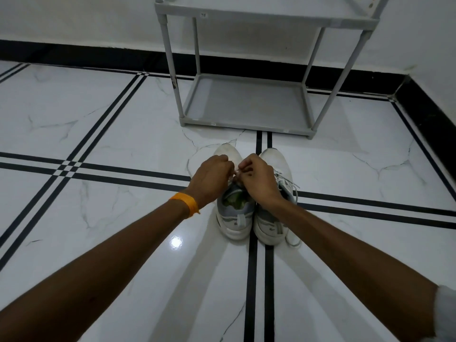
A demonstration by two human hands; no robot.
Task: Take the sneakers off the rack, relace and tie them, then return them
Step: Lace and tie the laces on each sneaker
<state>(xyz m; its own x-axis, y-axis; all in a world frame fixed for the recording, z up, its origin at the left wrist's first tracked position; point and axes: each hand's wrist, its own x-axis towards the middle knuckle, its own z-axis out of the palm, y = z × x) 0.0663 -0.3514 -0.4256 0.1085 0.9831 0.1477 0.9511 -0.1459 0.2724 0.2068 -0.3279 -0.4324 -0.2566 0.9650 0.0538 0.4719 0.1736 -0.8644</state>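
Two white and grey sneakers stand side by side on the floor, heels toward me. My left hand (211,178) and my right hand (256,180) meet over the left sneaker (234,218), each pinching its white lace (236,174) above the tongue. Most of that shoe's lacing is hidden under my hands. The right sneaker (270,225) stands untouched, its laces (292,187) hanging loose down its right side. The grey shoe rack (246,124) stands just beyond the toes, its bottom shelf bare.
White marble floor tiles with black double stripes run all around the shoes. A black skirting (98,58) lines the white wall behind the rack and turns a corner at the far right. An orange band (186,202) circles my left wrist.
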